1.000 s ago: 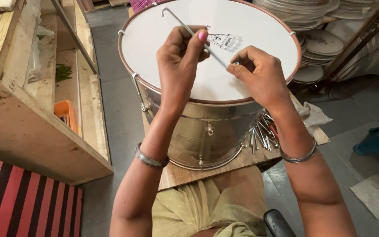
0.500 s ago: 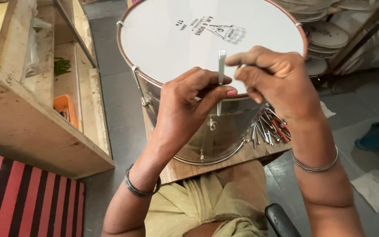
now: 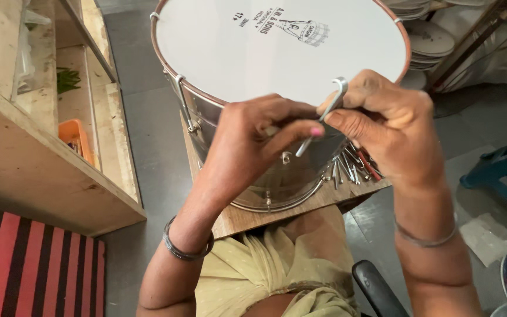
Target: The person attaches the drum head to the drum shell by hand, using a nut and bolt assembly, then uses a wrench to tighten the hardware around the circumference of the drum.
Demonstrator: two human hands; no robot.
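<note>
Nearest to the camera are the person's lap in pale yellow cloth (image 3: 265, 276) and a dark chair arm (image 3: 380, 290) at the right. A metal bangle (image 3: 186, 249) sits on the left wrist and a thinner one (image 3: 427, 238) on the right wrist.

Above the lap, both hands meet in front of the drum. The left hand (image 3: 253, 141) is closed, its thumb and fingers pinching the lower part of a thin metal hook rod (image 3: 324, 114). The right hand (image 3: 385, 126) is closed too, and its fingertips grip the same rod just under the bent top end. The rod is tilted, with its hook end over the near right edge of the white drum head (image 3: 277, 53).

The steel drum (image 3: 265, 182) stands on a wooden surface (image 3: 242, 217). More metal rods (image 3: 350, 167) lie in a heap on this surface, at the right of the drum and under the right hand.

At the left there is a wooden shelf (image 3: 42, 170) with an orange tray (image 3: 77, 138) inside, and a red and black striped mat (image 3: 30, 264) on the floor. Far right, round white drum skins (image 3: 430, 38) are stacked
</note>
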